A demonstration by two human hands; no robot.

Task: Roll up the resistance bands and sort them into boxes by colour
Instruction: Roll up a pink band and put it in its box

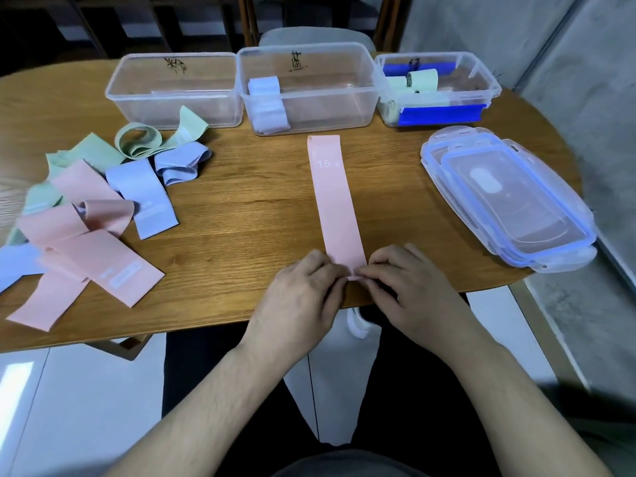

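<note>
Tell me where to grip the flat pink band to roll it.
Grip the pink band at its near short end, coming from the table edge, one hand at each corner. It lies flat and lengthwise away from you, so that end rolls forward. Left hand and right hand already pinch there.

Home dining area, oval wooden table point(241, 208), tiled floor point(69, 390), chair point(309, 36) opposite, dark shelving point(103, 22)

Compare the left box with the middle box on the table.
The left box holds no bands, while the middle box holds rolled pale blue bands at its left end. Each carries a different handwritten mark on its far wall. The left box has loose bands piled in front of it; the middle box has the flat pink band before it. Both are clear, lidless and rectangular.
</note>
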